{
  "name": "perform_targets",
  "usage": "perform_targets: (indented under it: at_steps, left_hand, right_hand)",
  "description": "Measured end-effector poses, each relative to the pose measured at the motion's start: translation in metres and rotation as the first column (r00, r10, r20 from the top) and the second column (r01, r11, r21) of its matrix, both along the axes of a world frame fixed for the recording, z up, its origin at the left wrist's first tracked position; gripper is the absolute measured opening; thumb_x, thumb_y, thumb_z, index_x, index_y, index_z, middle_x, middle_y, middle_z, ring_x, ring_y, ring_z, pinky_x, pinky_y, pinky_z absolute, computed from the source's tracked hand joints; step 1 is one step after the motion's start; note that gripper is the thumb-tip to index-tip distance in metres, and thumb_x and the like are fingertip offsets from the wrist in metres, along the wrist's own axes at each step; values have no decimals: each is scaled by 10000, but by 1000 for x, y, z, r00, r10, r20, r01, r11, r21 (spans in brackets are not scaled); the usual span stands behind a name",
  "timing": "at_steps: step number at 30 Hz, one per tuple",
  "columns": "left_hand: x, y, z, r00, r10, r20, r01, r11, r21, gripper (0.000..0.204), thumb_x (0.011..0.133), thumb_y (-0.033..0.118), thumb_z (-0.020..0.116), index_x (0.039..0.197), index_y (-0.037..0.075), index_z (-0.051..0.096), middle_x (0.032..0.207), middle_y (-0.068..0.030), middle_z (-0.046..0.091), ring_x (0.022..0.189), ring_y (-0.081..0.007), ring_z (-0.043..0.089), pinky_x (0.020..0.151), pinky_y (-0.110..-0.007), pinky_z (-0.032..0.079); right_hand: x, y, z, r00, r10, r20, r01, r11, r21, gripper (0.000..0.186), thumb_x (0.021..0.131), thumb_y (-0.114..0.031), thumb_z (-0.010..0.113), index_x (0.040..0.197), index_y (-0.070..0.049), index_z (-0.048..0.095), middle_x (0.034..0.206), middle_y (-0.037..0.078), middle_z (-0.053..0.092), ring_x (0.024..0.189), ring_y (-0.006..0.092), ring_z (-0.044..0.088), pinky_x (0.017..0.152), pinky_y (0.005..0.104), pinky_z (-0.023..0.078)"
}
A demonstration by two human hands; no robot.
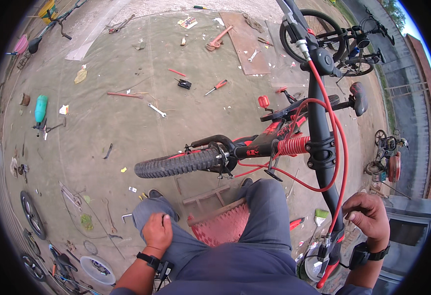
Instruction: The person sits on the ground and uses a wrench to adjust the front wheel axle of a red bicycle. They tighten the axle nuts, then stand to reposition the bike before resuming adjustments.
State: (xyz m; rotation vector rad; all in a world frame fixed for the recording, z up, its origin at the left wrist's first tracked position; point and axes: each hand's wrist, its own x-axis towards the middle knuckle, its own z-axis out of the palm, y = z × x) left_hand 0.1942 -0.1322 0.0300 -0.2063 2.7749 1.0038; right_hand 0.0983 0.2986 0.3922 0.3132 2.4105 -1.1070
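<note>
A black and red bicycle stands before me, its handlebar (317,115) running down the right side with red cables (341,147) looping from it. Its knobby front tyre (176,164) points left. My right hand (369,217) is beside the near end of the handlebar, close to the brake lever (326,246). Its thumb and fingers are curled together; whatever they may hold is hidden. Over my left thigh, my left hand (157,231) is closed, with a small dark bit showing at the fingers that I cannot make out.
On the green ground sheet lie a screwdriver (216,87), a wrench (157,110), a pipe wrench (219,39) and a teal bottle (40,109). A white basin (97,270) is at lower left. A brush (319,217) lies near the handlebar; another bicycle (318,34) stands at far right.
</note>
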Motion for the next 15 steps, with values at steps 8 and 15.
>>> perform_targets:
  at_steps: [8,15]
  left_hand:
    - [22,6,31,981,69,179,-65,997,-27,238,1000,253,568,960,35,654,933,-188,680,826,-412,656,750,-479,517]
    - [20,5,70,859,84,504,-183,972,150,311,1043,295,525,989,-2,601,787,-133,643,641,-260,619,632,-383,509]
  right_hand:
    - [23,52,3,967,-187,170,222,951,-215,258,983,-201,703,1095,29,675,956,86,742,886,167,723,778,295,564]
    - [80,119,-23,861,-366,353,437,887,-147,299,985,-247,682,1150,2,675,974,61,722,874,154,711,719,296,579]
